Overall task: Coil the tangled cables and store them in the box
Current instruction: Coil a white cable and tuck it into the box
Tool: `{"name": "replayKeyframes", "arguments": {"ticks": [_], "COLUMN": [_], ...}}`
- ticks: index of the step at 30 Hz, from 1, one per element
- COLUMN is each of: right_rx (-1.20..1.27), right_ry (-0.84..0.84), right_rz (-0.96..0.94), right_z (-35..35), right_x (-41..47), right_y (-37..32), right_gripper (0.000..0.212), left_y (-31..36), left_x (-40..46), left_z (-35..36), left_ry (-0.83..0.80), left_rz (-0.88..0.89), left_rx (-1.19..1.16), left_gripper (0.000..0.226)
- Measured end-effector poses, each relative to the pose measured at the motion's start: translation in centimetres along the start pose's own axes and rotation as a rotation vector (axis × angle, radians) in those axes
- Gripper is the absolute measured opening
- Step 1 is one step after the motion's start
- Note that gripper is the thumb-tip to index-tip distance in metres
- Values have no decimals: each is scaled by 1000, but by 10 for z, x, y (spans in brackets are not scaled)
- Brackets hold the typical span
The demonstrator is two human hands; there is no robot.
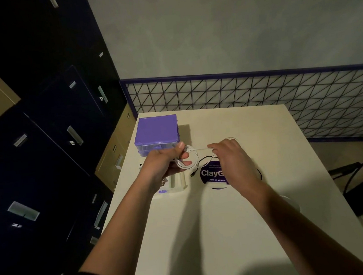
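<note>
The near half of the bench (239, 231) was bare and gave free passage. At the far left the purple box (156, 133) blocked the way, and behind it the wire grid (249, 92) closed the far edge. A black cable (202, 160) lay across the round sticker (213, 174) in the middle.

The single head-worn view looked forward and down from close above, the counter (239, 231) spreading beneath the fingers (182, 147).

At frame centre, the left hand (164, 160) grips a coiled white cable (188, 162), while the right hand (228, 155) pinches its straight free end. Both hover over a pale table (271, 217). A purple box (157, 131) stands just above the left hand, and a black cable (202, 160) lies beside a round purple sticker (212, 174).
</note>
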State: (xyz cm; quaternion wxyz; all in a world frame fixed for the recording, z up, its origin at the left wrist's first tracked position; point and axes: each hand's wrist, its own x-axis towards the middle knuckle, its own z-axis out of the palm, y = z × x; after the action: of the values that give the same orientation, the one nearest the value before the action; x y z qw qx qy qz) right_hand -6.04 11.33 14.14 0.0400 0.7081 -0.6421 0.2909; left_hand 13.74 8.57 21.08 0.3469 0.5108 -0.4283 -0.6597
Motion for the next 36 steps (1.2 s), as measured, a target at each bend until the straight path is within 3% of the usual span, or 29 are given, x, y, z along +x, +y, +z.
{"name": "replayKeyframes", "arguments": {"ticks": [6,11,17,24,30,34,36], "right_rx": [379,673,1214,1420,1172,1416,1397], "right_ry": [-69,-33,-93,-248,-447,-544,-574], "right_rz": [324,537,719,828,737,753,718], "right_z": [-3,-17,-31,-38,-38,-43,-45], "right_x": [0,8,21,24,21,20,20], "right_y": [1,-9,-24,-34,-32,-35,-38], "right_gripper": [22,19,19,25,24,25,25], "left_y": [0,0,0,-7,-7,-7,-8], "left_x": [-1,-3,-5,-3,-2,-1,0], "left_z": [-3,-3,4,10,13,15,16], "left_ry": [0,5,-54,-31,37,85,81], "left_rz": [-36,-57,-63,-3,20,34,43], "left_rx": [-41,-41,29,69,38,51,73], "left_gripper": [27,27,28,29,33,32,33]}}
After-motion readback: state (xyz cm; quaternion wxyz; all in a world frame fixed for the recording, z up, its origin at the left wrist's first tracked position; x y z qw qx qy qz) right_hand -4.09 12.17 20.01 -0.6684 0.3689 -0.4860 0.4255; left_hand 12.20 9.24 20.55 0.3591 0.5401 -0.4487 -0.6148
